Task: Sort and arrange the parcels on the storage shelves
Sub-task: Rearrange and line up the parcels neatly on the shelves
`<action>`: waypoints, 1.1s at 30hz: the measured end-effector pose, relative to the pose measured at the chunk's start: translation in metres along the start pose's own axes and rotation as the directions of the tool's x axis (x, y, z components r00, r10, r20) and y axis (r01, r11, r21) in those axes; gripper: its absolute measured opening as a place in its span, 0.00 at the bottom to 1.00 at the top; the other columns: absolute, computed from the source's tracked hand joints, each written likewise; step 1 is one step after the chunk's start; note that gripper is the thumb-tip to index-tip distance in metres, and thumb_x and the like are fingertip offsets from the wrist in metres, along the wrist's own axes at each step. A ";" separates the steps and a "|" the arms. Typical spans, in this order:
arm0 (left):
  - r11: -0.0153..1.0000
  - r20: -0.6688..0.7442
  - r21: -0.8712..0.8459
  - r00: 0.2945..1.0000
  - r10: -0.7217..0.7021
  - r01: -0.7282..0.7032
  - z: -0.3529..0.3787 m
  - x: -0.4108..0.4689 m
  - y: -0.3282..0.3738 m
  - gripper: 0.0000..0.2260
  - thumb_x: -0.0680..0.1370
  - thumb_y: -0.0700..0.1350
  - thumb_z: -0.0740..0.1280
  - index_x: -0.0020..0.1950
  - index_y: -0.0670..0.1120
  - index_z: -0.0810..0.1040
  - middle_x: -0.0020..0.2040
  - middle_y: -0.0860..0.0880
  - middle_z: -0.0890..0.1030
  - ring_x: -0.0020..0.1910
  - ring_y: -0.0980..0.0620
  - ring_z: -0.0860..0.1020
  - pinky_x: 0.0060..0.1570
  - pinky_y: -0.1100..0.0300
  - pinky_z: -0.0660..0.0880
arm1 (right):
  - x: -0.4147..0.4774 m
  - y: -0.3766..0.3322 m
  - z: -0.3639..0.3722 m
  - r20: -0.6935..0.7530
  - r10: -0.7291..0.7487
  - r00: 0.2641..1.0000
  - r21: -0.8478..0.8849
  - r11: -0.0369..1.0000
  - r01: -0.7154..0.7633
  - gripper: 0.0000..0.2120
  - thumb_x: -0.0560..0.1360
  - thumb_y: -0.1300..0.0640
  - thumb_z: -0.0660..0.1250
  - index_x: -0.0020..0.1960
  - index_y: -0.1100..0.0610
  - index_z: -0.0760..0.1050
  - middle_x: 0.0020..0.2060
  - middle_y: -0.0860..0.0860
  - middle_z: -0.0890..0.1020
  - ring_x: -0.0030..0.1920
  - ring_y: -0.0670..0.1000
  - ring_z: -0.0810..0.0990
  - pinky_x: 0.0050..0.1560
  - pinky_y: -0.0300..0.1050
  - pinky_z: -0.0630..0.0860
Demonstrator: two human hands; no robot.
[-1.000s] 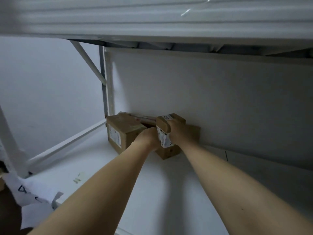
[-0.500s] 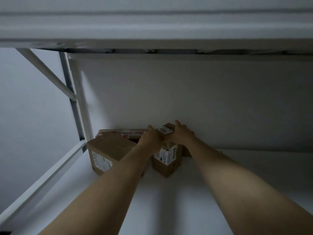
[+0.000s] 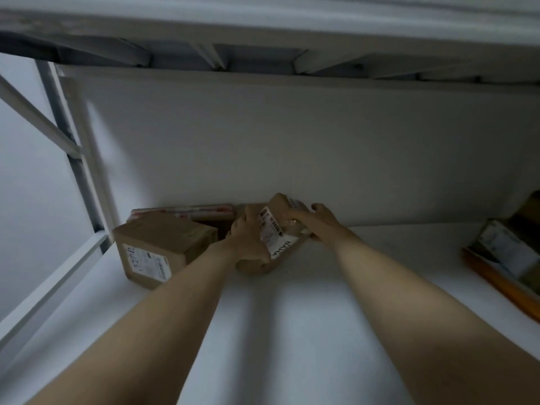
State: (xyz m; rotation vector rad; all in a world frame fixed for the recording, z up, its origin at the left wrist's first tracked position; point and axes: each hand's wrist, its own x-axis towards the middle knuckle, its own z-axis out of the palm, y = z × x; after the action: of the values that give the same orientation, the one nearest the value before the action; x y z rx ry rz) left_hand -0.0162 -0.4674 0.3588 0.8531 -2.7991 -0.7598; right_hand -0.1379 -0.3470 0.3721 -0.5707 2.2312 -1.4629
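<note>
Two bare forearms reach away from the camera over the white shelf [image 3: 292, 340], meeting deep at its back. There the left hand [image 3: 248, 242] wraps its curled fingers round the left side of a small parcel [image 3: 276, 233], and the right hand [image 3: 320, 226] clasps the opposite side, fingers over the top face. So the small parcel sits between both palms, neither hand nearer than the other. It is tipped: its long axis climbs from a low near corner towards a high far corner, the labelled face turned up to the camera. The low corner seems to touch the shelf, though shadow makes that uncertain.

Just left of the left hand stands a larger box [image 3: 163, 247], upright, label facing forward, with a dark gap between it and the small parcel. Behind that box a flat parcel [image 3: 187, 213] with red marks lies against the back panel [image 3: 292, 156]. Setting the small parcel down likely means tipping it level into that gap. Well apart, at the right edge, lie more parcels [image 3: 502, 252].
</note>
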 end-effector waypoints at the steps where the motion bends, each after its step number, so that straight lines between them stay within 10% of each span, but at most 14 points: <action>1: 0.998 0.027 0.064 1.000 0.001 -0.003 0.008 -0.007 0.007 0.58 0.63 0.48 0.79 0.76 0.42 0.38 0.74 0.41 0.57 0.74 0.40 0.55 0.72 0.43 0.58 | -0.011 0.006 -0.010 0.001 0.016 1.000 0.035 0.999 -0.016 0.37 0.65 0.44 0.76 0.68 0.59 0.69 0.57 0.52 0.79 0.49 0.50 0.80 0.44 0.41 0.77; 7: 0.972 0.006 0.234 1.000 0.027 -0.028 0.045 -0.046 0.038 0.54 0.62 0.52 0.79 0.77 0.43 0.47 0.70 0.41 0.64 0.69 0.39 0.64 0.69 0.47 0.63 | -0.078 0.046 -0.054 0.012 0.120 0.993 0.073 0.990 -0.120 0.15 0.71 0.41 0.69 0.45 0.53 0.79 0.35 0.49 0.81 0.35 0.48 0.76 0.38 0.40 0.70; 12: 0.967 0.081 0.243 0.995 0.063 -0.082 0.066 -0.081 0.057 0.40 0.59 0.53 0.80 0.65 0.48 0.65 0.59 0.46 0.73 0.58 0.45 0.73 0.60 0.50 0.73 | -0.117 0.080 -0.076 0.093 0.171 0.981 0.059 0.983 -0.177 0.16 0.75 0.39 0.63 0.42 0.51 0.76 0.33 0.48 0.78 0.32 0.46 0.73 0.33 0.39 0.65; 18: 0.949 0.124 0.306 0.991 0.045 -0.081 0.072 -0.113 0.067 0.40 0.61 0.54 0.79 0.67 0.49 0.64 0.60 0.46 0.73 0.57 0.46 0.72 0.59 0.52 0.73 | -0.125 0.102 -0.080 -0.036 0.002 0.999 -0.058 0.998 -0.004 0.29 0.74 0.52 0.67 0.73 0.51 0.66 0.68 0.51 0.72 0.66 0.53 0.72 0.62 0.45 0.69; 23: 0.883 0.007 0.455 0.992 0.123 -0.112 0.086 -0.135 0.070 0.44 0.61 0.55 0.78 0.72 0.46 0.60 0.64 0.45 0.69 0.64 0.44 0.68 0.63 0.52 0.66 | -0.143 0.103 -0.075 0.151 -0.185 0.971 -0.269 0.938 0.220 0.42 0.67 0.71 0.66 0.76 0.47 0.60 0.73 0.53 0.63 0.66 0.53 0.69 0.48 0.36 0.73; 28: 0.846 -0.048 0.510 0.977 0.208 -0.155 0.099 -0.151 0.073 0.46 0.62 0.60 0.76 0.73 0.47 0.59 0.66 0.46 0.66 0.67 0.46 0.65 0.66 0.52 0.62 | -0.151 0.111 -0.074 0.251 -0.158 0.955 -0.588 0.759 0.280 0.53 0.62 0.65 0.76 0.78 0.48 0.51 0.72 0.55 0.51 0.73 0.55 0.60 0.70 0.43 0.64; 33: 0.994 -0.086 0.030 0.991 -0.106 0.109 0.069 -0.153 0.070 0.36 0.74 0.70 0.56 0.71 0.44 0.68 0.70 0.42 0.70 0.68 0.41 0.69 0.66 0.51 0.66 | -0.159 0.111 -0.082 0.244 -0.161 0.956 -0.652 0.703 0.285 0.51 0.60 0.61 0.80 0.76 0.50 0.56 0.67 0.55 0.55 0.67 0.57 0.67 0.67 0.44 0.68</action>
State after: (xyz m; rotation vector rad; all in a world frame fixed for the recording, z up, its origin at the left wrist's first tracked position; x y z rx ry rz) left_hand 0.0600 -0.3034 0.3386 1.0246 -2.7186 -0.6745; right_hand -0.0630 -0.1581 0.3178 -1.1836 2.5909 -0.5768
